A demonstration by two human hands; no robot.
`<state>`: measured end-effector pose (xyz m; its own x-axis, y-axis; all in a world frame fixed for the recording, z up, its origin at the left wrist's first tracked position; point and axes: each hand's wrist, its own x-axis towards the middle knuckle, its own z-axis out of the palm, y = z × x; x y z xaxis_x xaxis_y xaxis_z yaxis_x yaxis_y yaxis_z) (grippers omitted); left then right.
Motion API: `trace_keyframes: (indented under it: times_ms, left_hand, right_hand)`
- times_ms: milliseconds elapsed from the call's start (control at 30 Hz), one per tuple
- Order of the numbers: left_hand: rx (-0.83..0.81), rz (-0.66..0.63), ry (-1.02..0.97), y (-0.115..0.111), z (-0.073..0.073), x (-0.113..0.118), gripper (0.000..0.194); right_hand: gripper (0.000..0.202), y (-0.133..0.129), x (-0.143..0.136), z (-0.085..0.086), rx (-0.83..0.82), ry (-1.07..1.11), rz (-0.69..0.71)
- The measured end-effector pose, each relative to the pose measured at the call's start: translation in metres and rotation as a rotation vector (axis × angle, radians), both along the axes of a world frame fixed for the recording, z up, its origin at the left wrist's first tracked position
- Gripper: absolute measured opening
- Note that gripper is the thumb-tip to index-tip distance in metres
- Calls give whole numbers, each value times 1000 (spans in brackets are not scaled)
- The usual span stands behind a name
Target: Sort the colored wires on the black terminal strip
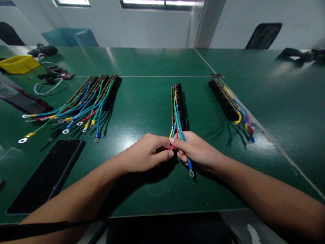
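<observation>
A black terminal block [180, 101] with coloured wires lies upright in the view at the middle of the green table. My right hand [191, 147] is closed round its blue and green wires [179, 123] just below the block, and a blue-sleeved ring terminal [190, 168] hangs out under the fingers. My left hand [152, 150] pinches a red wire [172, 148] beside the right thumb. The ends of the other wires are hidden by the fingers.
Several wired blocks [111, 89] lie side by side at the left, another block [223, 100] at the right. A phone [48, 174] lies near the left forearm. Behind are a yellow bin [19, 64], a white cable [48, 92] and a plastic bag [21, 96].
</observation>
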<state>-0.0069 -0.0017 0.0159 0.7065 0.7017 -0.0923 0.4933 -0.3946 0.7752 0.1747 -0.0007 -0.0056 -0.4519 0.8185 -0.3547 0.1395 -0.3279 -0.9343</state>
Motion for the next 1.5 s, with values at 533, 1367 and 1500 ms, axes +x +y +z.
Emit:
trace_keyframes:
  times_ms: [533, 1367, 1500]
  left_hand:
    - [19, 23, 16, 0, -2, 1, 19]
    - [-8, 66, -17, -2, -3, 1, 23]
    - [-51, 96, -57, 0, -9, 1, 27]
  right_hand:
    - [19, 0, 0, 2, -1, -13, 8]
    - [20, 0, -1, 2, -1, -10, 1]
    - [23, 0, -2, 3, 7, -13, 7]
